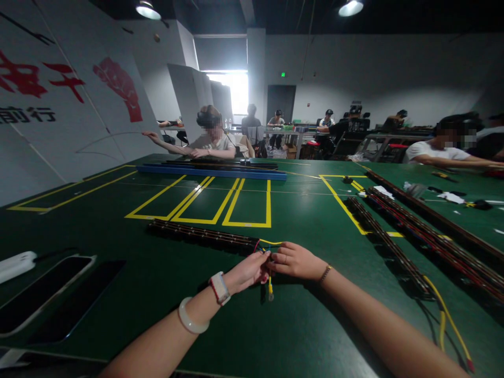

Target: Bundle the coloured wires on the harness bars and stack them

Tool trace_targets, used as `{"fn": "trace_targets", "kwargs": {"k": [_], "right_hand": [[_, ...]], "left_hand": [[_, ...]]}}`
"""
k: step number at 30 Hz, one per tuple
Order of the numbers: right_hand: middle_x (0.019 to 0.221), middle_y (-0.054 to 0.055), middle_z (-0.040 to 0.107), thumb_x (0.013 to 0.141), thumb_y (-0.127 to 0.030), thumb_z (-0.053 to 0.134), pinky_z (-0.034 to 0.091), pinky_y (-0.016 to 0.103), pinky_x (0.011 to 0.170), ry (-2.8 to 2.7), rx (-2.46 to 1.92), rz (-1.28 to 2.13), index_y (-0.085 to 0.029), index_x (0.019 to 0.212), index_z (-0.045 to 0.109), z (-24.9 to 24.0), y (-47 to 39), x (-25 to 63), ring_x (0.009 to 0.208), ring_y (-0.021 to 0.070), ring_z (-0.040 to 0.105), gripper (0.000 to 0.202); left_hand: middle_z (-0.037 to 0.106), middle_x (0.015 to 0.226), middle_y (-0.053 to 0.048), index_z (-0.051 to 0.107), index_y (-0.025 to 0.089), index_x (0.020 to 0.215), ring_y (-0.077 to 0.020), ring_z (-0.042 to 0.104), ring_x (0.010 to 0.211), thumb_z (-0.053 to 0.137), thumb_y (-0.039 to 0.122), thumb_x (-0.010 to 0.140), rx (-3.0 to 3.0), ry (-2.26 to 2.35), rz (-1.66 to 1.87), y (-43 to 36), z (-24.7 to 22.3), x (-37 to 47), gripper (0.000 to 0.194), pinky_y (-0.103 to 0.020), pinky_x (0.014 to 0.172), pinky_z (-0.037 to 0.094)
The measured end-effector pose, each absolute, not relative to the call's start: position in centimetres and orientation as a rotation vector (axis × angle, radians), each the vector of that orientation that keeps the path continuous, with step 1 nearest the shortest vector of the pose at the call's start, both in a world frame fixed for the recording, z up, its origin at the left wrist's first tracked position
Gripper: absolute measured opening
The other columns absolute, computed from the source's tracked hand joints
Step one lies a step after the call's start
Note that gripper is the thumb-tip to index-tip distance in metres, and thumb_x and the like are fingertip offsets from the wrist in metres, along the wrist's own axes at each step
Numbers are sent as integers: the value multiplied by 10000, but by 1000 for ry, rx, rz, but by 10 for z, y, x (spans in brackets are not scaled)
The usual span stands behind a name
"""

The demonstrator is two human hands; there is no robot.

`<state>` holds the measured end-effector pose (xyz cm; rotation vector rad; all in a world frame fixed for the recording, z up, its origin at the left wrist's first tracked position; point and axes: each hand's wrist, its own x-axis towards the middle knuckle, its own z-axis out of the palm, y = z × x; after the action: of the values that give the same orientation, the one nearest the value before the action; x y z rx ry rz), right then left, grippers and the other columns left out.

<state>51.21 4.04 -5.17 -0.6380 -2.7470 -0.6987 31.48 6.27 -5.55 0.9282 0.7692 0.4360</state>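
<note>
A long, dark strip-shaped assembly with thin metal rods along it [205,234] lies on the green table [157,310]. Thin coloured wires come out of its right end. At that end my left hand [249,274], wearing a watch and a pale bangle, is closed with thumb and fingers pinched on the wires. My right hand [300,262] meets it from the right, its fingertips also closed around the wires. Below the fingers hangs a yellow wire with a ring terminal [270,293]. The exact spot between my fingertips is hidden.
Two dark phone-like slabs, one pale-rimmed [43,294], lie at left near a white device [16,266]. More wired strips [389,247] lie at right. A blue channel [212,172] runs across the far side, where a person [214,139] sits. Another person [441,147] works at right.
</note>
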Motion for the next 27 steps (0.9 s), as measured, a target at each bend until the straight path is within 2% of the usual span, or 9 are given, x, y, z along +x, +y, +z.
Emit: {"fn": "trace_targets", "kwargs": {"k": [4,10,12,15,18,23,27], "right_hand": [[1084,64,629,955,-165,400,403,321,865,-2729,-675,-603,-212,1183,556,-53,43,512,922,142,555,281],[1047,77,643,954,-245,424,444,292,855,-2315,-863,-143,-170,1084,576,-59,49,498,966,142,573,213],[1058,83,640,956,-245,411,450,294,868,-2173,-921,9,-157,1069,568,-58,52,493,995,145,573,213],[1036,84,645,945,-257,436,460,302,839,-2047,-1086,111,-163,1042,579,-51,59,485,961,156,586,197],[958,67,655,923,-278,493,447,282,794,-2029,-1188,91,-171,994,611,-39,68,475,889,153,581,174],[822,39,660,904,-283,541,375,262,734,-2178,-1197,-118,-183,939,669,-25,85,448,772,145,513,166],[759,34,631,900,-277,550,313,279,697,-2340,-1228,-302,-205,884,689,-25,92,428,766,157,468,158]], "left_hand": [[516,670,23,444,162,955,-59,473,488,412,330,938,953,758,434,64,-59,314,171,-182,476,329],[606,707,-71,488,124,964,-96,519,501,291,443,945,926,538,427,70,-68,311,375,-218,518,384],[623,757,-98,495,108,996,-108,548,538,292,421,942,904,492,423,71,-69,310,377,-235,556,415],[630,803,-110,507,87,975,-120,587,593,352,313,926,920,565,419,68,-68,311,278,-247,599,444],[639,860,-113,503,91,959,-120,611,641,447,228,894,997,647,448,64,-67,314,161,-241,619,452],[646,874,-103,508,109,971,-115,611,639,558,235,846,1019,674,465,61,-65,317,184,-252,640,465],[636,768,-69,562,97,924,-121,600,611,562,198,819,1034,693,458,61,-65,318,146,-250,621,458]]}}
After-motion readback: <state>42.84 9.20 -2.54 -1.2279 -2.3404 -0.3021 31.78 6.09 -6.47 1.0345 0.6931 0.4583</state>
